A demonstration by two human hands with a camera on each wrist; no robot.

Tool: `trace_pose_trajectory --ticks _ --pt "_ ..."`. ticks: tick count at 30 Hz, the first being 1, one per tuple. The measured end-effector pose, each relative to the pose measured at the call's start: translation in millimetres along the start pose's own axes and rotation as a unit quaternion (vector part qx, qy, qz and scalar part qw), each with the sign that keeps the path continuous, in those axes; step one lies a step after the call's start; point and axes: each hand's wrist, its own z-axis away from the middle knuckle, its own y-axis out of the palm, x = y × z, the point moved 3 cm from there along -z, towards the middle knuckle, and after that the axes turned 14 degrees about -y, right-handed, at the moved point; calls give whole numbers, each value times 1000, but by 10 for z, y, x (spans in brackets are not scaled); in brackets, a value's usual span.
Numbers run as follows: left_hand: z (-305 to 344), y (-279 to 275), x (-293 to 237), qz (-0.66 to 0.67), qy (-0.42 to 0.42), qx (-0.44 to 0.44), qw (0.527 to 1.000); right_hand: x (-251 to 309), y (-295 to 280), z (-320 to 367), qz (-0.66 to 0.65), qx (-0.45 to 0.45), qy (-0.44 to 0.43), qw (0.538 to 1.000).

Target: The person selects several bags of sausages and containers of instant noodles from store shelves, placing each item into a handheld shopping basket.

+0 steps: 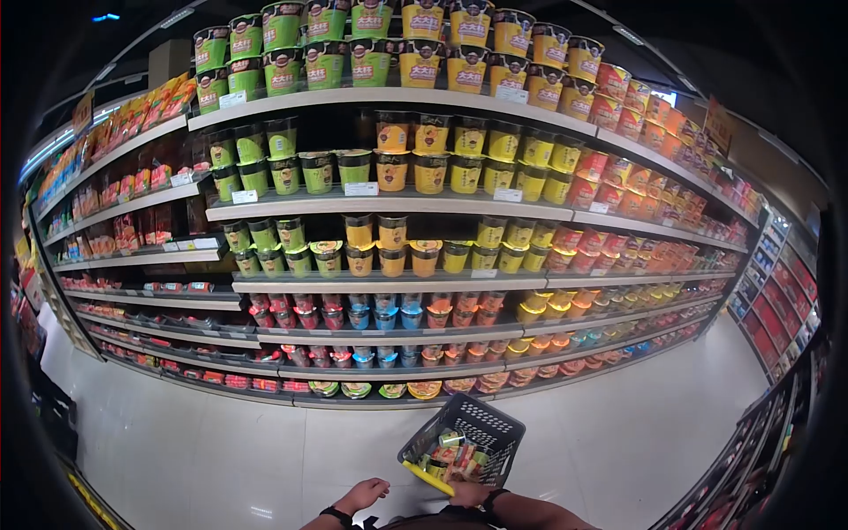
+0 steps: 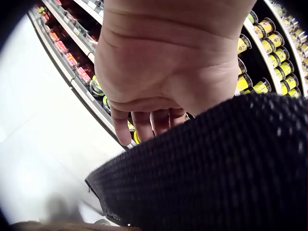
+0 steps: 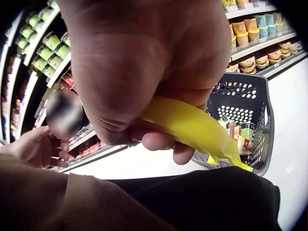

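My right hand [image 1: 470,494] grips the yellow handle [image 3: 190,122] of a dark grey shopping basket [image 1: 505,435], with its fingers curled round the bar in the right wrist view. Inside the basket lie several packaged foods [image 1: 457,458], among them a green cup [image 3: 247,131]. To the left of the handle, my left hand [image 1: 364,495] hangs in the air over the floor, holding nothing. Its palm [image 2: 154,72] and loosely bent fingers [image 2: 142,126] show in the left wrist view, while a black sleeve-like fabric covers the lower part of that view.
A long curved-looking shelf [image 1: 389,212] of instant noodle cups spans the front, with green cups [image 1: 283,62] and yellow cups [image 1: 468,66] high up. Bagged goods [image 1: 132,115] fill the left shelves. Pale glossy floor [image 1: 265,450] lies before the shelf; another rack [image 1: 751,459] stands at right.
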Motion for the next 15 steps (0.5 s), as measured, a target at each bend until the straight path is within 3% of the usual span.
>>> trace_pose_trajectory --ticks 1,2,3,4,6,8,11,12,14,15 --pt "108 13 -119 -1 4 -1 1000 -73 36 -1 -5 24 -12 1000" --pt "250 10 -230 -39 23 -60 997 -155 66 17 -3 22 -13 1000" --pt "354 10 -342 -79 42 -118 989 -144 85 45 26 13 -51 998" --pt "335 14 -402 -80 44 -119 989 -182 103 40 56 4 -89 994" --pt "360 67 -595 -145 198 -213 946 -582 297 -59 98 18 -143 985" --pt "347 146 -714 -156 240 -216 934 -523 306 26 112 7 -213 971" --pt "-76 343 -466 -298 302 -55 904 -466 283 84 133 14 -192 972" --pt "-143 390 -377 -298 305 -57 903 -448 295 123 142 14 -166 976" --pt "-280 536 -147 -334 136 105 927 -306 307 264 150 11 -137 979" --pt "-280 561 -97 -317 128 114 933 -140 257 359 129 12 -122 984"
